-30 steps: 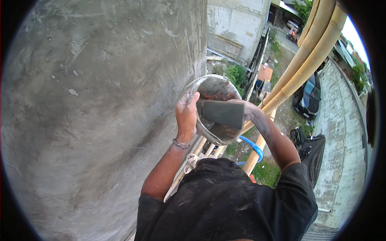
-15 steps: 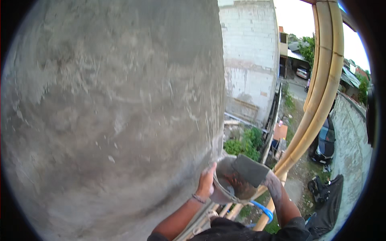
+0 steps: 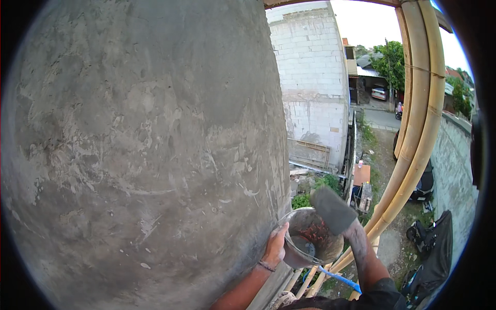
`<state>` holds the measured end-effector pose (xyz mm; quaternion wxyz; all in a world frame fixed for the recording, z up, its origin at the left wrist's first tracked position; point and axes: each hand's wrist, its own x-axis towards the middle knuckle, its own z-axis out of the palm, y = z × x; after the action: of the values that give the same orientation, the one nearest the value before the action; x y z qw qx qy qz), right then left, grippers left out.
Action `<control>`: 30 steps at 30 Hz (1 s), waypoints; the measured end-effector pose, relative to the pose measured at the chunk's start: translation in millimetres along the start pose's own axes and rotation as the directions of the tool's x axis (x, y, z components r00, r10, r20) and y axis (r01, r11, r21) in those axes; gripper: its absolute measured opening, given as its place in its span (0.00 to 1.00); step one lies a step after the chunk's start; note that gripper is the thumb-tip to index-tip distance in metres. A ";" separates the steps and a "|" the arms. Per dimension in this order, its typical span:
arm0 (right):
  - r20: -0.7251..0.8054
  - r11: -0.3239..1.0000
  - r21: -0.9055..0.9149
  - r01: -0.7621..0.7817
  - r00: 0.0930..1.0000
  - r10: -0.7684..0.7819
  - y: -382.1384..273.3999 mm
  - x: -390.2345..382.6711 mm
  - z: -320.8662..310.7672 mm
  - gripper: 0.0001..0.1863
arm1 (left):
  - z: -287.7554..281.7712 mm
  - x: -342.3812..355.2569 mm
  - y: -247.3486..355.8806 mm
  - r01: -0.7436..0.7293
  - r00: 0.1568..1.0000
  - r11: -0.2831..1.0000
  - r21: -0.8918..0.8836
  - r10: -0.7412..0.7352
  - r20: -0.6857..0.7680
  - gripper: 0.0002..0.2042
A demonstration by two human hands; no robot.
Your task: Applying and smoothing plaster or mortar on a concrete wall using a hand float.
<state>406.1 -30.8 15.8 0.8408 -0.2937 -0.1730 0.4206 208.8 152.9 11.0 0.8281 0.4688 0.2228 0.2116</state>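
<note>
Low in the head view, my left hand (image 3: 275,247) is closed on the rim of a dirty grey bucket (image 3: 322,256), which has reddish patches and some grey residue inside. My right hand (image 3: 351,232) is closed on a grey rectangular trowel or float (image 3: 330,206), held raised over the bucket's upper right rim; its grip is hidden behind the blade. A roughly plastered grey wall (image 3: 144,129) fills the left half of the view, close beside my left arm and the bucket.
Bundled bamboo poles (image 3: 421,129) rise at my right, with more bamboo and a blue hose (image 3: 341,279) under the bucket. Far below lie a ground strip, a black car (image 3: 423,188) and a dark cover (image 3: 436,253). A white block building (image 3: 310,62) stands beyond the wall corner.
The view has tilted up from the bucket toward the wall and street, so my hands sit lower in it. The trowel has lifted from inside the bucket to above its rim.
</note>
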 end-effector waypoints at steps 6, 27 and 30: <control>0.215 0.841 -0.213 0.498 0.863 -0.457 -106.4 59.6 146.6 0.15 | 7.4 9.9 8.4 0.045 0.997 0.999 0.014 -0.046 0.064 0.19; 0.552 -0.226 -0.665 0.712 0.265 -0.791 -173.9 150.3 314.3 0.19 | 16.5 18.8 -17.5 0.133 0.988 0.987 -0.091 -0.139 -0.070 0.18; 0.707 -0.597 -0.414 0.688 -0.170 -0.687 -175.6 188.0 357.8 0.19 | 15.2 18.4 -25.7 0.074 0.992 0.997 0.004 -0.073 -0.099 0.20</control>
<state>430.2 162.7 411.0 0.5637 -0.3876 -0.4970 -0.5339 236.0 140.7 -7.6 0.8216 0.4524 0.2813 0.2030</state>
